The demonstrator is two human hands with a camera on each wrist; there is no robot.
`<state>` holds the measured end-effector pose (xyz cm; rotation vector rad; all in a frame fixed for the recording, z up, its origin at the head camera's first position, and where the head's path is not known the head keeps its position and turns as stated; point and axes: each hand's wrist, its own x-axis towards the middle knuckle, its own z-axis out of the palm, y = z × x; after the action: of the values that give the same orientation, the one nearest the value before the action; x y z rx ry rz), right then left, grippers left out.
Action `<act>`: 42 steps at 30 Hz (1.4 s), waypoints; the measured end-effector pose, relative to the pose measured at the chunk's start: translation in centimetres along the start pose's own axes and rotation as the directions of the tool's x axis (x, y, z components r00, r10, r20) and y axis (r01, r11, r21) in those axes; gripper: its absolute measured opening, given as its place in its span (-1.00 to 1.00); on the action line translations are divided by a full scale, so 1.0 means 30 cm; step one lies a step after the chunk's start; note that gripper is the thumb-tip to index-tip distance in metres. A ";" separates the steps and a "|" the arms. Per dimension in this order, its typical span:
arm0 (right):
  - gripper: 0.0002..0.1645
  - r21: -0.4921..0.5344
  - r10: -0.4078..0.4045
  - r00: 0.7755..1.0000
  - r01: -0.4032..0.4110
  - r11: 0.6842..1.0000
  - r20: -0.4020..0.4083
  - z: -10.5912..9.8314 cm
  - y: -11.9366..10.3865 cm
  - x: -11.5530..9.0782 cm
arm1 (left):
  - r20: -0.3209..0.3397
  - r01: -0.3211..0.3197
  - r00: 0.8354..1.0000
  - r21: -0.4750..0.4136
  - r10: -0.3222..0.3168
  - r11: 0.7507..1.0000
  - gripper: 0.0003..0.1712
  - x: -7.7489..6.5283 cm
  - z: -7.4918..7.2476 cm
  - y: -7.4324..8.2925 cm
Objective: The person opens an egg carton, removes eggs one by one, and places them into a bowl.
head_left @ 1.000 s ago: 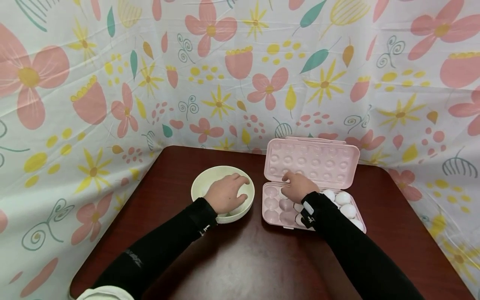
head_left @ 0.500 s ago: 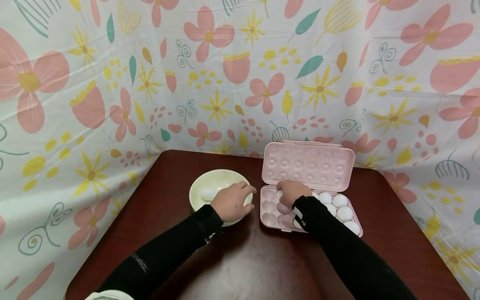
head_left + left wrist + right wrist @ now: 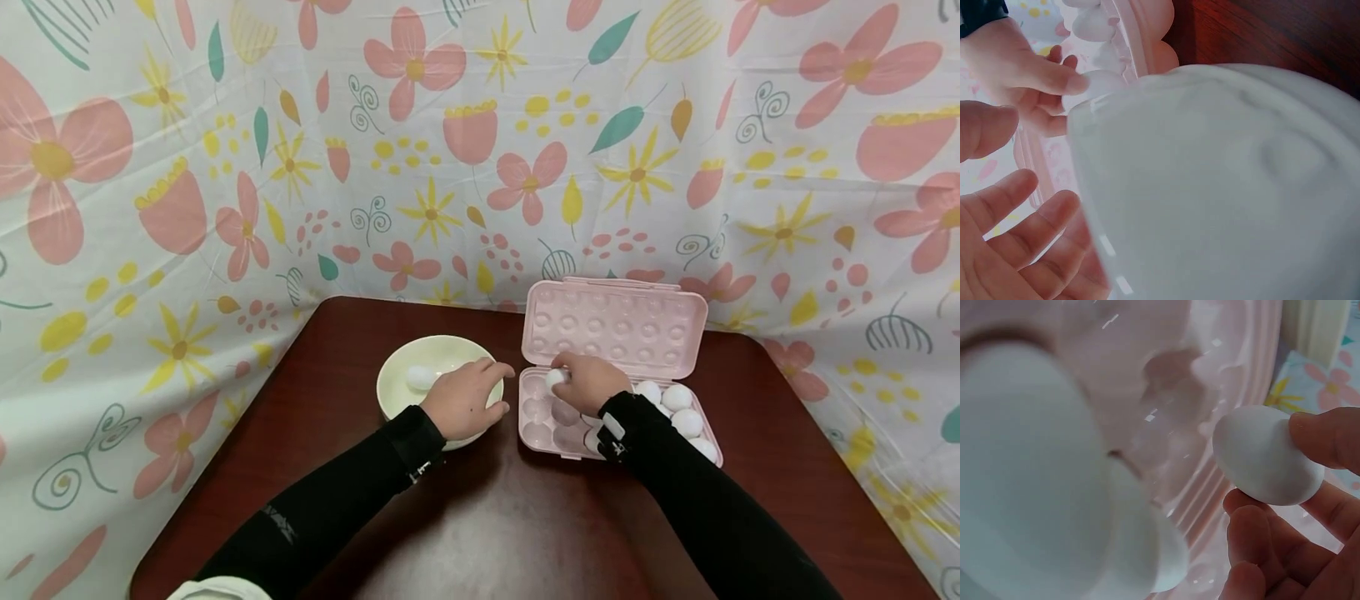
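My right hand (image 3: 594, 383) pinches a white egg (image 3: 1266, 453) between thumb and fingers, above the back left of the pink egg box (image 3: 529, 446). The left wrist view shows this egg (image 3: 1094, 87) from the side, by the right thumb. My left hand (image 3: 465, 398) hovers over the near right rim of a cream bowl (image 3: 390, 367), fingers loosely bent and holding nothing. Inside the bowl lies another white egg (image 3: 422, 377). The left palm and fingers hide part of the bowl. Several cups at the box's left end hold no egg.
The box's lid (image 3: 615, 325) stands raised behind it. Several more eggs (image 3: 686, 422) sit in its right part, some hidden by the right wrist. All this rests on a dark red-brown table (image 3: 480, 533), with a flowered cloth (image 3: 450, 167) hanging behind.
My right fingers have closed round the egg and raised it slightly. My left hand has shifted right toward the bowl's rim, uncovering the egg inside, which has moved a little.
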<state>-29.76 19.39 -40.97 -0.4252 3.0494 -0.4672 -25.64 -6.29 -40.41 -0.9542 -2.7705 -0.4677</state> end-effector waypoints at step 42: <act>-0.66 0.624 -0.127 0.992 0.107 0.774 -0.012 0.037 -0.186 -0.042 | 0.031 0.082 0.996 -0.061 -0.080 0.995 -0.53 0.004 -0.026 -0.089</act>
<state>-27.00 14.30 -40.38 -0.5652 2.6080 -1.4001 -27.34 -8.50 -40.27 -0.8702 -2.8441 -0.5594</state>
